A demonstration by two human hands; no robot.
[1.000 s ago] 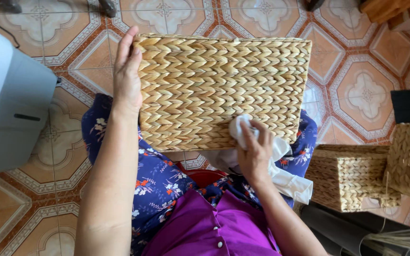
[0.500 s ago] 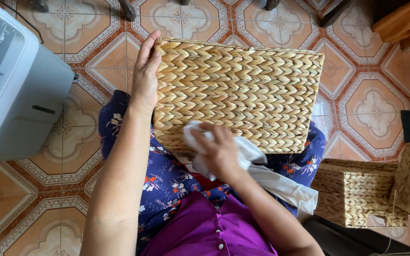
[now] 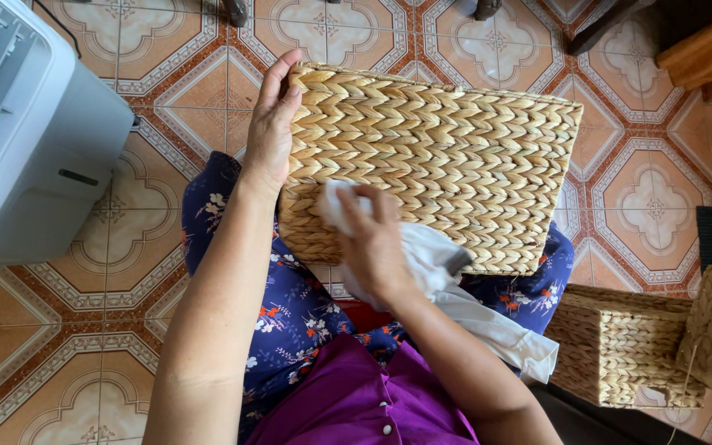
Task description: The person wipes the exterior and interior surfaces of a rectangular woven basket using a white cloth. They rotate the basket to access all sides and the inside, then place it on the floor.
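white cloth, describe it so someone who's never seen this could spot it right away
Find the big flat woven straw basket resting across the person's lap. At its lower left edge the right hand presses the white cloth against the weave. It is the only soft white fabric, trailing down toward the smaller woven baskets on the floor.

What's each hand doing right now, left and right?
Left hand: open, flat against the left edge of the woven basket, steadying it.
Right hand: closed on a white cloth, pressed to the basket's face.
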